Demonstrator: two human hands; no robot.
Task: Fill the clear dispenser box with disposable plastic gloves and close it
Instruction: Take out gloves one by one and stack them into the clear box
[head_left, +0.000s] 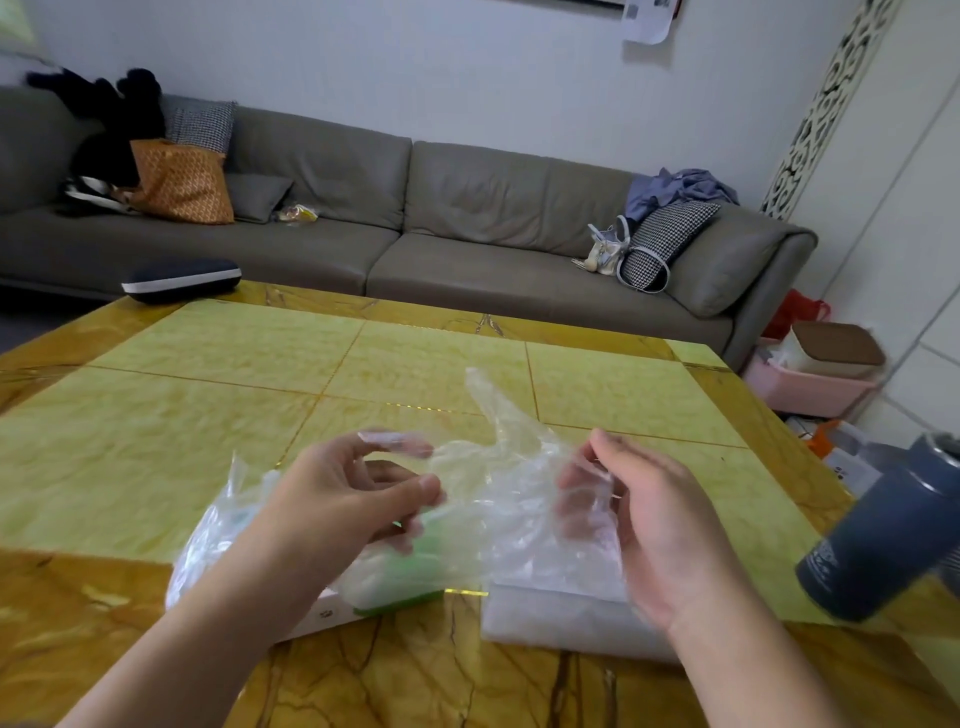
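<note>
Both hands (493, 509) pinching thin crinkled clear plastic gloves (498, 483) above glossy marble table (208, 374).

dispenser box (332, 610): mostly hidden under left hand (343, 499) and gloves (498, 499)
right fingertips (582, 478): veiled by film
blue tumbler (883, 540): blurred, cropped at right edge

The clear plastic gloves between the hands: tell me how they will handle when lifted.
The plastic gloves look thin and crumpled, so probably floppy and very light. One end sticks up unsupported, so they likely hold creases. The left hand and right hand pinch them, perhaps because the film is slippery.
</note>
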